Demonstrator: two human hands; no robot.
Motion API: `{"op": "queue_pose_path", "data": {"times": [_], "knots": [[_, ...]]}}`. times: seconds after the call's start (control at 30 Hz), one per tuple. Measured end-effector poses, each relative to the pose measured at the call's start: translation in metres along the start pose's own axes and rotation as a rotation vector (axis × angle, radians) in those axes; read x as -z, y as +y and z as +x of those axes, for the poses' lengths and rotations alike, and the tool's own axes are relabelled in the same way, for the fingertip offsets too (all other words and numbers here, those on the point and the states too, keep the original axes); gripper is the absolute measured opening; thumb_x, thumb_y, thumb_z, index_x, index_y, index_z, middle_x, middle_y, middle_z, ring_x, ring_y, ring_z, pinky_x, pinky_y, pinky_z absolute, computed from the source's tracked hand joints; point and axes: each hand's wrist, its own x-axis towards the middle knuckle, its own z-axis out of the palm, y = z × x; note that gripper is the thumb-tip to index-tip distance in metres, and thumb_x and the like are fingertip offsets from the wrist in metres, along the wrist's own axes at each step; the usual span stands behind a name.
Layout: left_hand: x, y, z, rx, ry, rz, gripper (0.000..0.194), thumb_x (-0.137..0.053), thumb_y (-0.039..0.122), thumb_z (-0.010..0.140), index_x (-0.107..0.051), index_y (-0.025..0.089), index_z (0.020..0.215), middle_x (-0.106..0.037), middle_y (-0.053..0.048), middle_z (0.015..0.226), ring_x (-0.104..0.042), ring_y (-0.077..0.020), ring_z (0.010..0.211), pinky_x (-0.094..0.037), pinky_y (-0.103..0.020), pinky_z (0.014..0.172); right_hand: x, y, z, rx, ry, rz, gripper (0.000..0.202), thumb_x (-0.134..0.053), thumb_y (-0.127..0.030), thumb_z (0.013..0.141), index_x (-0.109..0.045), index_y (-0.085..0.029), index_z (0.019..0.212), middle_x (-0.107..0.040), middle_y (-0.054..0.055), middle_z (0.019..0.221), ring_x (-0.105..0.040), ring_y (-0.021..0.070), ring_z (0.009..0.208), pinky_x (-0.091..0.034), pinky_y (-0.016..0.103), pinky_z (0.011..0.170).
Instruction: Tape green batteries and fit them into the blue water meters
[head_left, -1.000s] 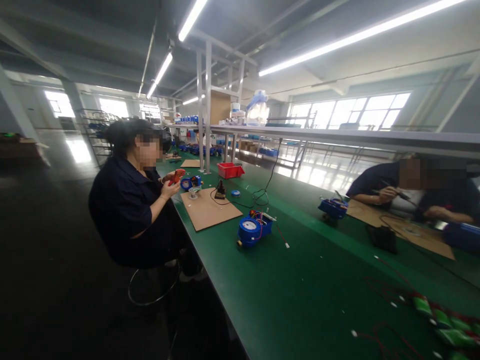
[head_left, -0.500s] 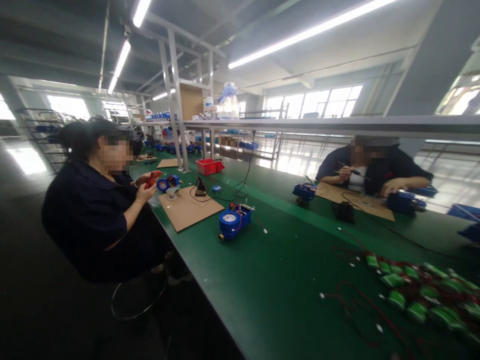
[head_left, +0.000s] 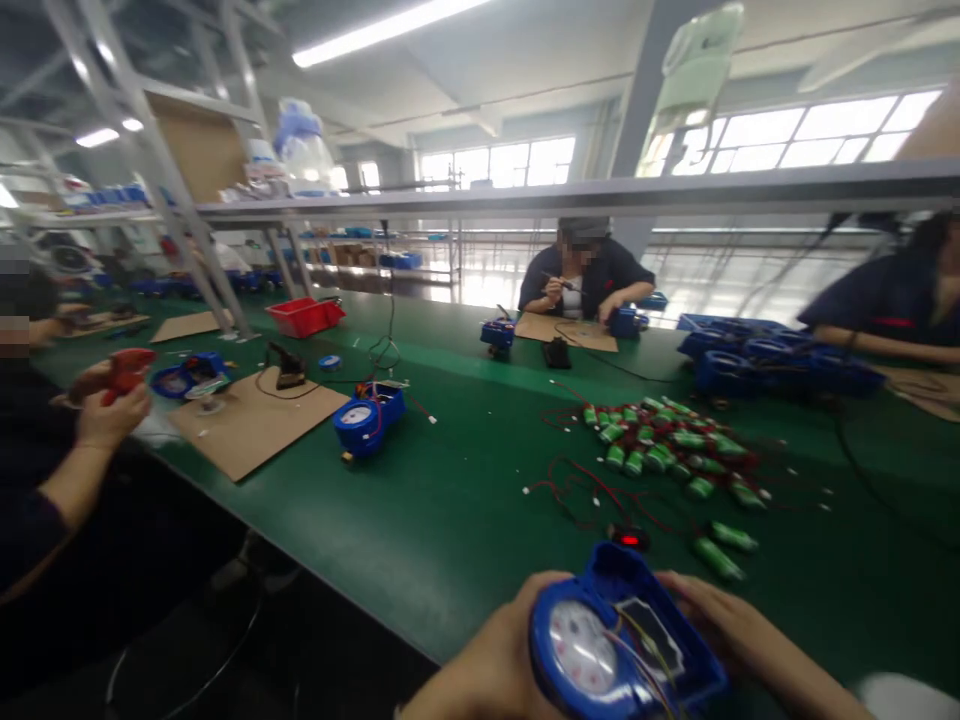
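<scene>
Newly in view: hands [head_left: 600, 650] around half-cropped blue meter [head_left: 619, 640]

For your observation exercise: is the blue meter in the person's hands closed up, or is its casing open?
Open. The blue meter, held between left hand and right hand, shows thin wires running across an uncovered compartment beside its white dial.

blue round-dial water meter [head_left: 615, 640] between left hand [head_left: 487, 665] and right hand [head_left: 724, 620], at near edge of green bench [head_left: 450, 500] | heap of green cylindrical batteries [head_left: 667, 445] behind it | second blue meter [head_left: 367, 420] far left, right of brown cardboard sheet [head_left: 251, 420]
</scene>
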Motion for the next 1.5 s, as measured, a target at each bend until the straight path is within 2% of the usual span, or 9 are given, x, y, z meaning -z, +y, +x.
{"op": "queue_pose_path", "data": {"times": [0.2, 0.4, 0.5, 0.77, 0.97, 1.17, 1.27, 1.33, 1.5], "knots": [[-0.009, -0.018, 0.000, -0.022, 0.067, -0.048, 0.112, -0.094, 0.021, 0.037, -0.034, 0.022, 0.132, -0.056, -0.017, 0.132, -0.053, -0.0344, 0.123, -0.035, -0.048, 0.110, 0.042, 0.018, -0.019, -0.142, -0.044, 0.083, 0.059, -0.066, -0.065, 0.075, -0.067, -0.019, 0.112, -0.070, 0.014, 0.099, -0.068, 0.0310, 0.091, -0.056, 0.041, 0.076], [-0.049, -0.051, -0.001, 0.050, 0.443, 0.282, 0.111, -0.086, 0.022, 0.049, -0.022, 0.022, 0.140, -0.057, -0.016, 0.130, -0.056, -0.0338, 0.118, -0.041, -0.047, 0.104, 0.021, 0.035, -0.059, -0.036, 0.062, 0.277, 0.059, -0.064, -0.067, 0.077, -0.066, -0.024, 0.117, -0.066, 0.013, 0.115, -0.060, 0.0326, 0.110, -0.048, 0.049, 0.095], [-0.065, -0.058, -0.001, 0.059, 0.508, 0.434, 0.109, -0.079, 0.027, 0.058, -0.012, 0.021, 0.144, -0.050, -0.018, 0.137, -0.053, -0.0329, 0.123, -0.041, -0.047, 0.104, 0.007, 0.040, -0.067, -0.056, 0.161, 0.470, 0.060, -0.059, -0.063, 0.084, -0.056, -0.025, 0.129, -0.065, 0.012, 0.117, -0.059, 0.0301, 0.111, -0.046, 0.047, 0.098], [-0.066, -0.056, -0.003, 0.075, 0.482, 0.494, 0.107, -0.073, 0.037, 0.067, -0.005, 0.019, 0.147, -0.046, -0.020, 0.141, -0.050, -0.0315, 0.127, -0.036, -0.047, 0.108, -0.006, 0.054, -0.060, 0.000, 0.221, 0.492, 0.071, -0.077, -0.047, 0.075, -0.046, -0.020, 0.133, -0.065, 0.006, 0.100, -0.063, 0.0266, 0.099, -0.050, 0.038, 0.089], [-0.073, -0.061, -0.004, 0.075, 0.535, 0.520, 0.107, -0.072, 0.039, 0.070, -0.003, 0.018, 0.148, -0.043, -0.022, 0.144, -0.046, -0.0330, 0.131, -0.038, -0.047, 0.108, 0.007, 0.019, -0.062, 0.095, 0.390, 0.296, 0.067, -0.078, -0.049, 0.071, -0.051, -0.018, 0.124, -0.057, -0.001, 0.076, -0.059, 0.0172, 0.072, -0.048, 0.024, 0.063], [-0.069, -0.063, -0.007, 0.048, 0.460, 0.463, 0.106, -0.071, 0.031, 0.071, 0.000, 0.017, 0.148, -0.034, -0.022, 0.150, -0.039, -0.0315, 0.136, -0.033, -0.045, 0.112, 0.018, -0.011, -0.073, 0.147, 0.290, 0.038, 0.057, -0.071, -0.050, 0.077, -0.052, -0.020, 0.122, -0.057, -0.002, 0.073, -0.051, 0.0135, 0.056, -0.043, 0.025, 0.054], [-0.062, -0.054, -0.012, -0.022, 0.467, 0.499, 0.105, -0.069, 0.035, 0.072, 0.002, 0.021, 0.149, -0.019, -0.019, 0.156, -0.025, -0.0323, 0.143, -0.025, -0.049, 0.116, 0.018, -0.017, -0.079, 0.151, 0.187, -0.012, 0.050, -0.067, -0.050, 0.081, -0.055, -0.022, 0.121, -0.056, -0.002, 0.066, -0.054, 0.0165, 0.057, -0.045, 0.026, 0.053], [-0.057, -0.039, -0.013, -0.114, 0.522, 0.609, 0.099, -0.068, 0.038, 0.074, -0.005, 0.024, 0.149, -0.017, -0.017, 0.157, -0.021, -0.0342, 0.144, -0.023, -0.054, 0.115, 0.015, -0.020, -0.083, 0.211, 0.197, -0.028, 0.042, -0.068, -0.048, 0.080, -0.061, -0.022, 0.113, -0.065, 0.005, 0.090, -0.061, 0.0196, 0.070, -0.052, 0.029, 0.062], [-0.049, 0.013, -0.003, -0.646, 0.384, 1.102, 0.068, -0.073, 0.042, 0.074, -0.045, 0.027, 0.134, -0.049, -0.009, 0.143, -0.032, -0.0312, 0.139, -0.019, -0.053, 0.117, 0.000, -0.029, -0.091, 0.419, 0.323, -0.209, 0.022, -0.070, -0.040, 0.080, -0.069, -0.026, 0.098, -0.062, 0.006, 0.114, -0.062, 0.0241, 0.092, -0.055, 0.031, 0.076]]}}
